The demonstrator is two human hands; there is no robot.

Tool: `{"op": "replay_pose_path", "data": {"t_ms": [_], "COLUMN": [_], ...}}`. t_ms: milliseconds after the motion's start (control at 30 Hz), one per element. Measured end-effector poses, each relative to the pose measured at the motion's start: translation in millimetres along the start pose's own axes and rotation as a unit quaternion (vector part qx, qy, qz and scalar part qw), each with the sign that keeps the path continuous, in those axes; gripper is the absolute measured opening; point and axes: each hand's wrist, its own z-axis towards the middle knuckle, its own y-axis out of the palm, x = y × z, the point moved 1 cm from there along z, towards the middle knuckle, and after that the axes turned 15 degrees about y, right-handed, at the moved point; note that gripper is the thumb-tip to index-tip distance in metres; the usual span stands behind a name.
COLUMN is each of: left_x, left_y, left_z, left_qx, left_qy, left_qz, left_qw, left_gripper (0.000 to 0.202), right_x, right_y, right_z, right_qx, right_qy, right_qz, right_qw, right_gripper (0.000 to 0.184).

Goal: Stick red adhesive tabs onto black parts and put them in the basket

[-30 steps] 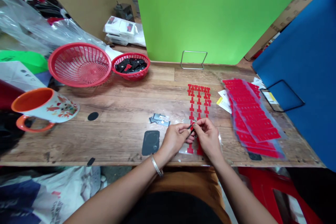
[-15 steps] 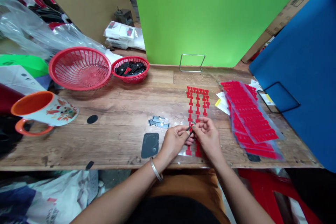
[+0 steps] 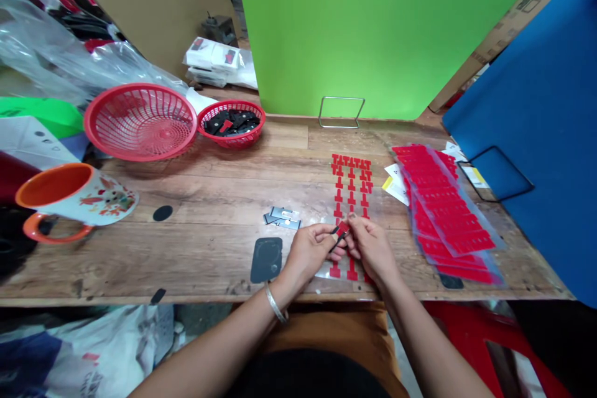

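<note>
My left hand (image 3: 310,252) is closed on a small dark flat piece with a red T-shaped sticker (image 3: 342,229) on its face. My right hand (image 3: 370,245) is closed, its thumb and finger pinched at the right edge of that piece; whether anything separate is between them I cannot make out. Below both hands lies a clear sheet of red T-shaped stickers (image 3: 351,195), its lower part partly covered by them. Left of my left hand, several grey flat metal-looking pieces (image 3: 285,217) lie overlapped on the wooden table (image 3: 209,249).
A small red basket (image 3: 240,140) of dark pieces stands beside a larger red basket (image 3: 140,152). The orange-and-white mug (image 3: 109,202) is at left. Stacked red sticker sheets (image 3: 448,205) lie at right. Green (image 3: 373,31) and blue (image 3: 536,118) boards rise behind, with wire stands.
My right fingers have drawn together and shifted slightly down from over the piece to its right edge. More of the red sticker shows now. My left hand has stayed nearly still.
</note>
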Motion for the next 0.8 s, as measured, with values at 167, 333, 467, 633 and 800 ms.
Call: {"op": "replay_pose_path", "data": {"t_ms": [167,333,467,633,800], "left_x": [-1.9,5.6,37.7,102.9,170.6], "left_y": [-0.1,0.1,-17.0,-74.5,-128.0], "left_z": [-1.9,-7.7,3.5,62.9,129.3], "left_qx": [0.000,-0.014,0.006,0.144,0.236], "left_qy": [0.001,0.008,0.059,0.217,0.289], "left_qz": [-0.002,-0.033,-0.027,0.164,0.287], "left_qw": [1.000,0.999,0.998,0.952,0.882], "left_gripper": [0.024,0.032,0.033,0.021,0.027], "right_x": [5.1,10.0,10.2,13.2,16.0], "right_y": [-0.8,2.2,3.4,3.9,4.9], "right_z": [-0.6,1.4,-0.5,-1.4,1.6], "right_qx": [0.012,0.039,0.006,0.017,0.028], "right_qy": [-0.024,0.002,0.010,-0.018,-0.028], "right_qz": [-0.020,0.047,0.091,0.064,0.041], "right_qw": [0.999,0.998,0.996,0.998,0.998], "right_gripper": [0.032,0.043,0.040,0.040,0.039]}}
